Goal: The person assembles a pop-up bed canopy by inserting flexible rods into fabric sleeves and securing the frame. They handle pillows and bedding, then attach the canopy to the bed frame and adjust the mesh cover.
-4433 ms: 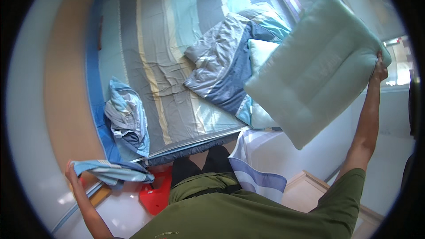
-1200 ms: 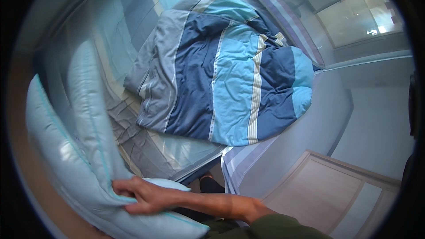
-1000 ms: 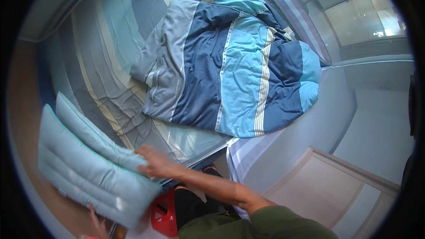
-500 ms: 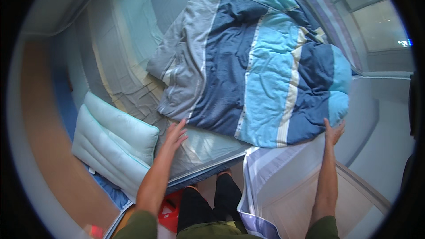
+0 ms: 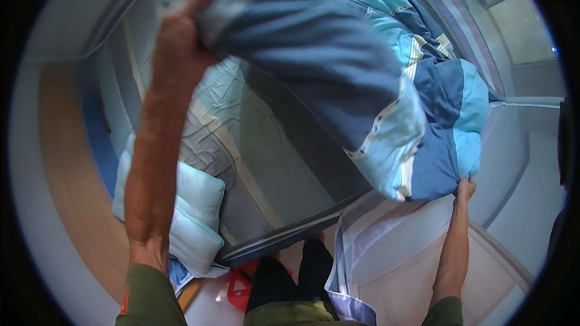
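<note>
A thick striped quilt (image 5: 326, 66) in grey, navy, light blue and cream lies partly on the bed and partly in the air. My left hand (image 5: 187, 39) is closed on its left edge and holds that side high above the mattress; motion smears the cloth there. At the near right corner, my right hand (image 5: 465, 189) grips the quilt's edge with closed fingers, low beside the bed. Beneath the lifted part shows the bed's striped sheet (image 5: 284, 151) in grey, green and cream.
Pale blue pillows (image 5: 196, 205) lie at the bed's near left corner, partly behind my left forearm. Striped netting (image 5: 362, 253) hangs at the near edge and right side. A red plastic thing (image 5: 240, 287) stands on the floor by my legs. A wooden panel (image 5: 72, 163) runs along the left.
My left hand has closed on the quilt and swung its left side up and away, baring sheet underneath. My right hand has closed on the near right corner and stays about there.
</note>
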Motion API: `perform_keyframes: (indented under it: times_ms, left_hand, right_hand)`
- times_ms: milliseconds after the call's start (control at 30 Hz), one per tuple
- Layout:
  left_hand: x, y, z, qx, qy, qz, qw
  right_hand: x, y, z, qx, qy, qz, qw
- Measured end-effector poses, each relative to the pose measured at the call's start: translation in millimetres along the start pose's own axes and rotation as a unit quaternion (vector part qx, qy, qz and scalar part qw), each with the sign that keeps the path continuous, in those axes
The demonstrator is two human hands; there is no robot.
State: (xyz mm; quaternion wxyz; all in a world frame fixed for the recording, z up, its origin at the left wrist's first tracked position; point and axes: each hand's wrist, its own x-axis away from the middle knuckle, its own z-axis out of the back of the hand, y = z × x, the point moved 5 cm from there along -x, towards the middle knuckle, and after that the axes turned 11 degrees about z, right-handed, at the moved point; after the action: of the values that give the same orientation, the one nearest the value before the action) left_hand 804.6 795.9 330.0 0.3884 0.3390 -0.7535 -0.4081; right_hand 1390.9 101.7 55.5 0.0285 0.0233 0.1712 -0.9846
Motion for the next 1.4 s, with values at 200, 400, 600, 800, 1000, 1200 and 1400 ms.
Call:
perform_keyframes:
  times_ms: [200, 400, 600, 800, 1000, 1200, 1400]
  left_hand:
    - [-73, -68, 167, 0.0, 0.209, -0.014, 0.978]
    - [23, -287, 314, 0.09, 0.347, 0.347, 0.867]
    - [85, -332, 335, -0.036, 0.496, 0.302, 0.813]
    - [145, -240, 268, -0.102, 0.372, 0.135, 0.913]
    - [179, -208, 226, -0.058, 0.307, 0.134, 0.94]
    - [223, -256, 216, -0.078, 0.239, 0.164, 0.954]
    - [238, -277, 214, 0.198, 0.275, 0.238, 0.91]
  right_hand:
    - [30, 36, -19, -0.239, -0.066, -0.171, 0.954]
    - [114, -41, -42, -0.387, -0.172, -0.245, 0.872]
    - [121, -96, -47, -0.338, -0.089, -0.255, 0.902]
    - [116, -177, 28, -0.496, -0.023, -0.084, 0.864]
    - [291, -554, 120, -0.322, -0.045, 0.581, 0.747]
    - [589, -585, 66, -0.196, -0.418, 0.721, 0.516]
    - [556, -498, 82, -0.269, -0.382, 0.618, 0.632]
